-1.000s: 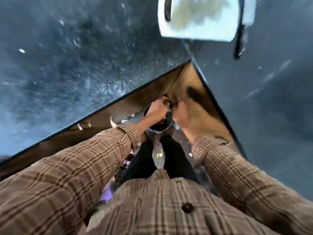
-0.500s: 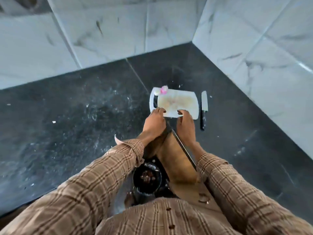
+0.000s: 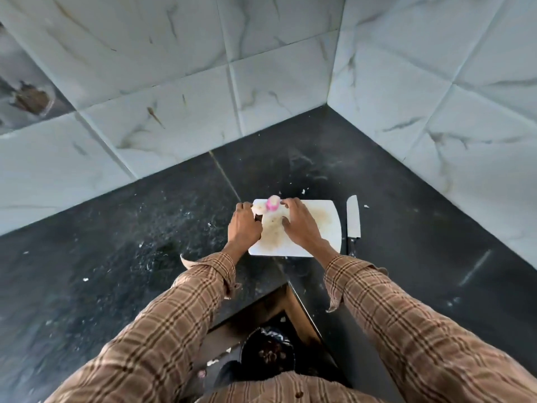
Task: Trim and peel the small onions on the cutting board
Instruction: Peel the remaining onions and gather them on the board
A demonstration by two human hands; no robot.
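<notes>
A white cutting board (image 3: 319, 228) lies on the black counter near the wall corner. One small pink onion (image 3: 273, 203) sits at the board's far left corner, with a paler piece (image 3: 258, 210) just beside it. My right hand (image 3: 296, 225) hovers over the board with fingers spread, the fingertips right next to the onion. At the board's left edge my left hand (image 3: 243, 228) covers the handle slot, fingers bent downward and holding nothing that I can see. A knife (image 3: 353, 221) lies on the counter along the board's right side, untouched.
Marble-tiled walls close the counter at the back and right. Small white scraps dot the black counter (image 3: 145, 242). Below the counter's inner corner a dark bin (image 3: 268, 354) with peel scraps stands on the floor.
The view rose from the bin below the counter to the board. Both hands came up from the bin, reached forward over the board and now sit at the onion's corner.
</notes>
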